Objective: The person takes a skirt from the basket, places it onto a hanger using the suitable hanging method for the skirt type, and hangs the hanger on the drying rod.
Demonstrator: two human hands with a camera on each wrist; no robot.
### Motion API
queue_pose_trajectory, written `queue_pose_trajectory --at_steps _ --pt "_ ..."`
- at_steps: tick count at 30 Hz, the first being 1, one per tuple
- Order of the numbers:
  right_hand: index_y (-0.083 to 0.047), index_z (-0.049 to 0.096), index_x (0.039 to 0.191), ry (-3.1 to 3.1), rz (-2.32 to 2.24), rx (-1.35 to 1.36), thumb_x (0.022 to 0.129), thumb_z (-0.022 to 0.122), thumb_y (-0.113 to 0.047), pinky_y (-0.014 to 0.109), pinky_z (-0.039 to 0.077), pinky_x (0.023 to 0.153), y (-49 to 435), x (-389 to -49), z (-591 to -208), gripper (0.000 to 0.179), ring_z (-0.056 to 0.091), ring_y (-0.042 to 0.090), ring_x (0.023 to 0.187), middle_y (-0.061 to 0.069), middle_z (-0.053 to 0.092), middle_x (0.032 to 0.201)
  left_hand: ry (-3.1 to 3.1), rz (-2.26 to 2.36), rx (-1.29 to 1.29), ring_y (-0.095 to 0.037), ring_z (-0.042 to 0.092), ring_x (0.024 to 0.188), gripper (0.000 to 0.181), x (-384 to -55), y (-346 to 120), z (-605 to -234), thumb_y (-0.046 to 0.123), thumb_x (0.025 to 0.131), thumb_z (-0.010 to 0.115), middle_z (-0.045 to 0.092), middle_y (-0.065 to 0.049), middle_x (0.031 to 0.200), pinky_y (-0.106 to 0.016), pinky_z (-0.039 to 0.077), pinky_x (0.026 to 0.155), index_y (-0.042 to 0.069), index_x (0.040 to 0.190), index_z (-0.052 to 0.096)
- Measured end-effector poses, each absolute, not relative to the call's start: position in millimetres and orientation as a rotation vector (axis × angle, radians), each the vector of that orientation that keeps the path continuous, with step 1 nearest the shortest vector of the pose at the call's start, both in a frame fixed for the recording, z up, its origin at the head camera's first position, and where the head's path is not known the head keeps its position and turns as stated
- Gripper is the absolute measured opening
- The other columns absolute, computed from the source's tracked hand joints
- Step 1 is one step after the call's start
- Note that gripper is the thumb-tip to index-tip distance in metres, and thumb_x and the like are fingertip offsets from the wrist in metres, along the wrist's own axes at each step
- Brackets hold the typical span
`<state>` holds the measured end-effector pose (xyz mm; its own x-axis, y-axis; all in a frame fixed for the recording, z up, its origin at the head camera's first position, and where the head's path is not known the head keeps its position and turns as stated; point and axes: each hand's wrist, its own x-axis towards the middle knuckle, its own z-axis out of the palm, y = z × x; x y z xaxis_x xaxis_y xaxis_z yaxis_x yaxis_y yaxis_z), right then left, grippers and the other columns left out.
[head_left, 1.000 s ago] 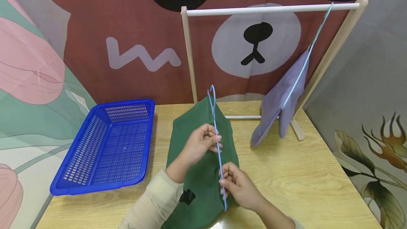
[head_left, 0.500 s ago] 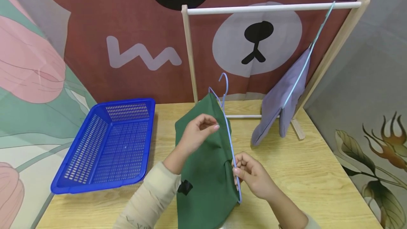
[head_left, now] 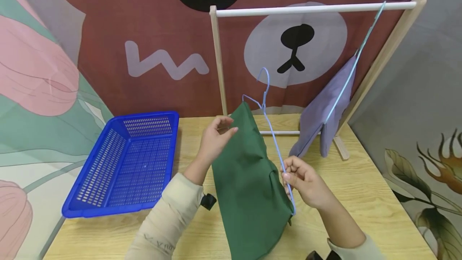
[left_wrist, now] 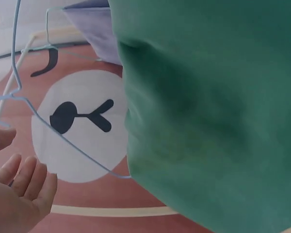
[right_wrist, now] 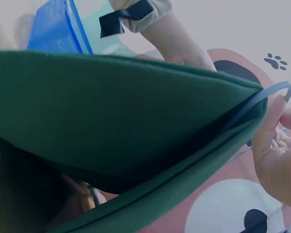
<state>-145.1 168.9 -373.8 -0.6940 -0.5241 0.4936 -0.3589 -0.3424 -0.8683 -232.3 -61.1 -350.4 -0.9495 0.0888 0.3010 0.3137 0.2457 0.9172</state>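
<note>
My right hand (head_left: pixel 304 181) pinches the long side of a blue clothes hanger (head_left: pixel 273 131), near its lower end. Draped on that hanger is a green garment (head_left: pixel 249 187), held up over the table; its kind does not show. The hanger's hook points up, and one shoulder goes in under the cloth at the top. My left hand (head_left: pixel 214 139) holds nothing, thumb and fingers apart, just left of the cloth. In the right wrist view, the hanger's end (right_wrist: pixel 281 87) comes out at a corner of the folded green cloth by my right hand (right_wrist: pixel 276 160).
A rack with a white rail (head_left: pixel 288 10) stands at the back. At its right end, a purple garment (head_left: pixel 325 103) hangs from a light blue hanger (head_left: pixel 348 75). On the left of the wooden table (head_left: pixel 346 200) sits a blue plastic basket (head_left: pixel 144 167).
My right hand has moved right and up with the hanger and green garment, turning them. My left hand has let go of the hanger and drawn back to the left.
</note>
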Motion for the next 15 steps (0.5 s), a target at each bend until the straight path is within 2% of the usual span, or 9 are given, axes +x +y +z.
queue_pose_trajectory --at_steps 3,6,11,15 --pt "-0.002 0.044 0.094 1.697 -2.193 -1.15 0.089 0.032 0.01 0.028 0.038 0.043 174.8 -149.3 -368.5 0.017 0.047 0.01 0.06 0.005 0.041 0.071 -2.286 -1.775 -0.313 -0.022 0.05 0.099 0.029 -239.2 -62.5 -345.7 0.01 0.079 0.062 0.055 -0.013 0.107 -0.032 0.042 0.083 0.0 0.104 0.053" --pt "-0.002 0.044 0.091 1.698 -2.184 -1.08 0.089 0.034 0.007 0.025 0.038 0.043 179.5 -153.0 -362.4 0.014 0.047 0.008 0.059 0.003 0.043 0.071 -2.239 -1.756 -0.256 -0.024 0.052 0.097 0.03 -247.8 -63.8 -342.6 0.008 0.079 0.062 0.055 -0.015 0.105 -0.031 0.043 0.082 -0.002 0.106 0.053" --pt "-0.002 0.046 0.092 1.642 -2.187 -1.105 0.089 0.036 0.005 0.023 0.038 0.041 182.1 -161.1 -355.0 0.013 0.048 0.006 0.06 0.002 0.046 0.072 -2.228 -1.647 -0.172 -0.022 0.054 0.094 0.032 -261.4 -63.6 -340.7 0.01 0.078 0.063 0.058 -0.012 0.102 -0.026 0.044 0.079 -0.001 0.107 0.055" --pt "0.0 0.046 0.095 1.513 -2.218 -1.208 0.088 0.032 0.009 0.031 0.032 0.035 181.3 -168.0 -351.5 0.017 0.046 0.009 0.057 0.004 0.048 0.074 -2.226 -1.57 -0.144 -0.02 0.055 0.095 0.032 -270.5 -62.8 -338.4 0.011 0.079 0.063 0.059 -0.012 0.103 -0.026 0.044 0.079 0.0 0.108 0.055"
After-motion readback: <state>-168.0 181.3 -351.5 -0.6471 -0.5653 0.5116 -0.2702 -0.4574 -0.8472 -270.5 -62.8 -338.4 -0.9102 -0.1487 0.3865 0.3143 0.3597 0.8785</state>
